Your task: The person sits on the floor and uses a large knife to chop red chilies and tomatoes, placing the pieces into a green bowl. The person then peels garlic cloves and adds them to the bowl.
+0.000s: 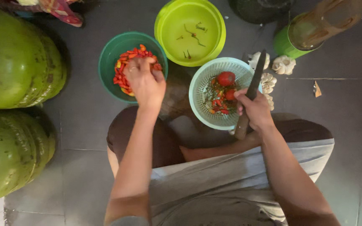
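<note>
While both hands work, 3 bowls [190,31] sit on dark floor tiles [84,121]

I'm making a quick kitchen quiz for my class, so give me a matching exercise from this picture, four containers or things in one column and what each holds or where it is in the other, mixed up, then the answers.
Column one:
1. dark green bowl
2. lime green bowl
3. pale slotted basket
4. knife

Column two:
A. a few loose stems only
B. gripped in the right hand
C. small red and orange chillies, with the left hand reaching in
D. tomatoes and chilli scraps

Pairs: 1-C, 2-A, 3-D, 4-B
</note>
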A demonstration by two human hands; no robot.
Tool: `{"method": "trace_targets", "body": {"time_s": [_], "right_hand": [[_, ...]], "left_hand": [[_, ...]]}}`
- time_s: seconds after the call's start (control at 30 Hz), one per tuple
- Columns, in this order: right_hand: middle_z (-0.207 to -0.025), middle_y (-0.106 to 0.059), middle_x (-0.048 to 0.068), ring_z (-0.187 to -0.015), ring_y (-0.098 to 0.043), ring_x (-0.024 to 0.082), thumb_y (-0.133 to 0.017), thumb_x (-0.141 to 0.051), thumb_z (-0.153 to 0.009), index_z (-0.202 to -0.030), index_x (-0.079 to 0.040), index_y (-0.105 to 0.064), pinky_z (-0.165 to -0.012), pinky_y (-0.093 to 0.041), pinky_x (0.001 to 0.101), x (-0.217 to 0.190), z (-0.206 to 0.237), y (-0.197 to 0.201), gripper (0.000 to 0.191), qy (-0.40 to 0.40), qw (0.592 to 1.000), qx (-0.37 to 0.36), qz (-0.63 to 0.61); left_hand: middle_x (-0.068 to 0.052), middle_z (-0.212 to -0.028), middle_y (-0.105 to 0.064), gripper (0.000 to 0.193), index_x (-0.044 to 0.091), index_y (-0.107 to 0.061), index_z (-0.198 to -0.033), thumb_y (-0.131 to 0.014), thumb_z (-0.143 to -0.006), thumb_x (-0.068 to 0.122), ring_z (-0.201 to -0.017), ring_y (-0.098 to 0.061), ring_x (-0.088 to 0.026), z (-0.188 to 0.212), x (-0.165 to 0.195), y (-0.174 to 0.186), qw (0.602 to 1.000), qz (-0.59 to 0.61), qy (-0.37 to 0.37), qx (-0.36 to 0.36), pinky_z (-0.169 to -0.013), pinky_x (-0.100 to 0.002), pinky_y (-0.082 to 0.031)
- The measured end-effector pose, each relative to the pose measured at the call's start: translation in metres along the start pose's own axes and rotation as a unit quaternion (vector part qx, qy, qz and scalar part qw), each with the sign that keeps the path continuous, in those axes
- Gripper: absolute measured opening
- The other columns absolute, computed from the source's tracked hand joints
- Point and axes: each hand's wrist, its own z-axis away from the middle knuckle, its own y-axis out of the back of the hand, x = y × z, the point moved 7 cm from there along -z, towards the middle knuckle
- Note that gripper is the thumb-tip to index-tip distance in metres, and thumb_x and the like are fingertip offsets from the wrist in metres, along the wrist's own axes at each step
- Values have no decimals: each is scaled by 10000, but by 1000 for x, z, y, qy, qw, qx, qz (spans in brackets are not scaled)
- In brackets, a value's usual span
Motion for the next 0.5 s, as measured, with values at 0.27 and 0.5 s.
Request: {"method": "trace_targets", "body": {"time_s": [0.27,0.5], "right_hand": [[-1166,-661,87,-696,-606,141,-509,22,-931,-1360,11,-543,-570,-491,290,0,-2,0,430,-42,997,-26,-63],[-1178,-655,110,-732,-619,150,-505,14,-958,-1410,28,-535,-597,-512,299,-3,-2,-6,453,-47,993,-59,-95]], "left_hand": [[-192,-1199,-661,185,81,-764,-942,-629,-836,152,-1183,-611,-359,106,93,-131,932,56,-214,-288,-899,-481,-544],[-198,-1240,-631,238,41,-746,-1044,-605,-904,173,-1160,-591,-377,150,71,-215,902,-30,-134,-409,-902,-474,-542]]}}
